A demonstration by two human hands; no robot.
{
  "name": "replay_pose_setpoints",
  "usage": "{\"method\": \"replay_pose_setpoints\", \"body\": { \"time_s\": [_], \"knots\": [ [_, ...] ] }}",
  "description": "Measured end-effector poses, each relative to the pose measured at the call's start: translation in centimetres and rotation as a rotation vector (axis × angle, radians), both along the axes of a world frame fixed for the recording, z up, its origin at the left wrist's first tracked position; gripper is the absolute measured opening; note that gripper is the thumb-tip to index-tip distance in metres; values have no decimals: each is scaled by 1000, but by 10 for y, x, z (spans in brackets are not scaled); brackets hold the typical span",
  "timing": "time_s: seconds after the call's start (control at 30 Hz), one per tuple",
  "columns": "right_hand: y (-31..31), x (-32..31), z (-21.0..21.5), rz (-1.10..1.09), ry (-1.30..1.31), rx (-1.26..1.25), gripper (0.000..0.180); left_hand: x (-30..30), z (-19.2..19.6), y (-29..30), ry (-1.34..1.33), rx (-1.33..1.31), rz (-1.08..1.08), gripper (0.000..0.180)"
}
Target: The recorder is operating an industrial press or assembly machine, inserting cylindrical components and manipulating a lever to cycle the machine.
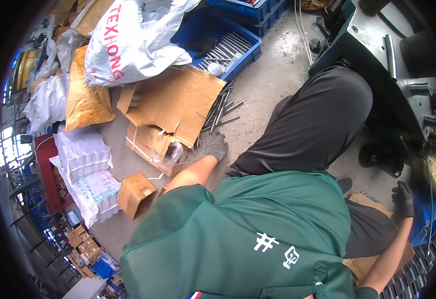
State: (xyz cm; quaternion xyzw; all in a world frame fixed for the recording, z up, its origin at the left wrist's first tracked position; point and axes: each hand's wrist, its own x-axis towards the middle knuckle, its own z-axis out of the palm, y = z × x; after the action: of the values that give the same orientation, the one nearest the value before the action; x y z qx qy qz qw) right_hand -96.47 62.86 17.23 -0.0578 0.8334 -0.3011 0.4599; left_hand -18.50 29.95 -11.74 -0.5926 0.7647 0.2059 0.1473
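My left hand [217, 147], in a dark grey glove, is low at the floor beside a torn cardboard box [180, 102]. Its fingers are stretched towards a loose pile of metal rods [222, 110]. The fingertips meet the near end of one rod, and no grip on it shows. Far to the right, my right hand [402, 200], also gloved, is raised beside my dark trouser leg. Its fingers are slightly bent and apart, with nothing visible between them. A blue crate [430, 222] stands just beyond that hand.
A blue bin [255, 50] holds more rods behind the torn box. White sack [138, 45], yellow sack [88, 92] and stacked white bundles [86, 164] line the left. A small carton [135, 192] sits nearer. Green machinery [372, 55] with protruding bars stands on the right.
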Motion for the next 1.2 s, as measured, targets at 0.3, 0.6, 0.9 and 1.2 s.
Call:
{"method": "replay_pose_setpoints", "body": {
  "time_s": [0.3, 0.6, 0.9, 1.2],
  "knots": [
    [39, 0, 3, 21, 74, 115, 41, -68, -58, -65, 173, 197, 572, 70],
    [62, 98, 39, 475, 554, 54, 28, -45, -146, -69, 779, 744, 1417, 21],
    [-45, 134, 48, 356, 720, -506, 26, -76, -72, -49, 1016, 775, 1379, 30],
    [-57, 143, 53, 775, 942, -603, 22, -117, 151, -189, 1361, 705, 1019, 39]
  ]
}}
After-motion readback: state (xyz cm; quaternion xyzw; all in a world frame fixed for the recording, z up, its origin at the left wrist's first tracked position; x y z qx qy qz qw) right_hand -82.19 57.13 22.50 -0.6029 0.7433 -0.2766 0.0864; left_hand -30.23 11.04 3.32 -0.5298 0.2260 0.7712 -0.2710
